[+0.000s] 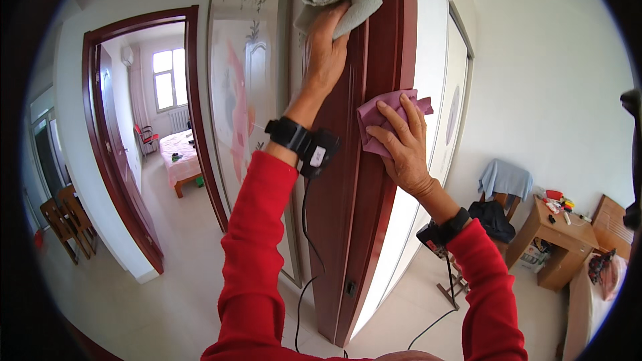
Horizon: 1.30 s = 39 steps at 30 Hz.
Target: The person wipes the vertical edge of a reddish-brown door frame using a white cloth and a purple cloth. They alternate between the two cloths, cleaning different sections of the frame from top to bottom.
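Note:
A dark red wooden door frame [333, 200] stands upright straight before me. High on it, my left hand [326, 52] grips a folded grey-green cloth [358, 7], its fingers partly hidden by the fabric. Lower and to the right, my right hand [406, 145] presses a folded pink-purple cloth [376, 115] against the frame's right edge with spread fingers. Both wrists wear black straps with small devices, from which black cables hang. Low on the frame is a metal strike plate [350, 288].
A decorated sliding panel [251, 110] stands left of the frame. Further left, an open doorway [193, 110] shows a bed [178, 160]. At right are a draped chair [504, 180], a wooden desk [567, 225] and a second bed [584, 306].

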Tool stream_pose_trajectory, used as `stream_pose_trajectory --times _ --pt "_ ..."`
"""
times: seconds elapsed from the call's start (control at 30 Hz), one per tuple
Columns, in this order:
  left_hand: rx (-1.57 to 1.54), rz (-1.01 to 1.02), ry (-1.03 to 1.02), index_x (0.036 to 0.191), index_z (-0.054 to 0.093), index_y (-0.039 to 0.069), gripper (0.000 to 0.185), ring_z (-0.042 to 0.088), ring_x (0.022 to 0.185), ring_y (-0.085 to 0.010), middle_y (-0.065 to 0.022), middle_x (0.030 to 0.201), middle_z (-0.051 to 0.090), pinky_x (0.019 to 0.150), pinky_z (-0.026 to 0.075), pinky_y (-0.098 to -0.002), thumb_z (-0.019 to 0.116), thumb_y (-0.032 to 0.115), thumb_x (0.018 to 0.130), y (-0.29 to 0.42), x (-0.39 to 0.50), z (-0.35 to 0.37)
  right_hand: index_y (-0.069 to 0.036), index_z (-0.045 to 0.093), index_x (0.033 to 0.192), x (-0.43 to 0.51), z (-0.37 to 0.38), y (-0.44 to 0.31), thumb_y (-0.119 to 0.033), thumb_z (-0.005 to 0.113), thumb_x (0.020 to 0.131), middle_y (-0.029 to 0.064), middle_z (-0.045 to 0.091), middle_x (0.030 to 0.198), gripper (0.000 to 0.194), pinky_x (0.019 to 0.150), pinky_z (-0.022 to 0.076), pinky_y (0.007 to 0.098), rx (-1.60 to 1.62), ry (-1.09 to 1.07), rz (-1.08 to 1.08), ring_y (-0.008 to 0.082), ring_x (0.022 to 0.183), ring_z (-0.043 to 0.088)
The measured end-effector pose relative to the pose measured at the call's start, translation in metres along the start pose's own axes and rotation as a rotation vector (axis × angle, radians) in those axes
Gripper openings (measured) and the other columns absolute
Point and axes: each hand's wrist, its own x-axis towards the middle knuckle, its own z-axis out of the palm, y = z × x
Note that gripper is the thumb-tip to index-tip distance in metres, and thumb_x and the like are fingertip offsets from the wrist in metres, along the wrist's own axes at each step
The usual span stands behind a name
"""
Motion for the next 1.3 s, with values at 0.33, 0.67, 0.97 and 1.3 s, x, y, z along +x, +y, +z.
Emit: stream_pose_trajectory --times 0.33,0.67,0.97,1.3 --pt "0.188 -0.06 -0.18 0.144 0.044 0.014 0.058 0.052 0.126 -0.0309 -0.014 0.138 0.054 0.105 0.04 -0.0376 0.061 0.014 0.089 -0.038 0.063 0.0 -0.02 0.064 0.11 -0.002 0.002 0.002 -0.009 0.072 0.074 0.0057 0.043 0.148 0.039 0.114 0.0186 0.0564 0.027 0.011 -0.026 0.0382 0.142 0.027" --pt "0.204 -0.115 -0.138 0.142 0.047 0.012 0.054 0.052 0.126 -0.028 -0.0145 0.136 0.055 0.103 0.04 -0.0359 0.063 0.023 0.091 -0.073 0.087 0.007 -0.019 0.065 0.11 -0.002 0.004 0.003 -0.009 0.071 0.071 0.0057 0.044 0.147 0.04 0.114 0.0177 0.0565 0.062 0.013 -0.021 0.0385 0.142 0.027" --pt "0.098 -0.615 0.008 0.124 0.058 0.0 0.035 0.063 0.098 -0.028 -0.0157 0.11 0.065 0.081 0.05 -0.0378 0.059 0.018 0.094 -0.07 0.125 0.013 -0.02 0.066 0.109 -0.004 0.005 0.003 -0.007 0.075 0.066 0.0035 0.045 0.147 0.046 0.113 0.0199 0.0575 0.08 -0.01 -0.03 0.0378 0.142 0.029" --pt "-0.016 -0.336 0.046 0.136 0.052 0.005 0.052 0.06 0.098 -0.0181 -0.0111 0.112 0.064 0.085 0.048 -0.0329 0.059 0.035 0.094 -0.104 0.161 0.014 -0.022 0.067 0.106 -0.004 0.01 0.003 -0.009 0.079 0.063 0.0028 0.046 0.146 0.047 0.113 0.0213 0.0557 0.094 -0.003 -0.047 0.0354 0.142 0.03"
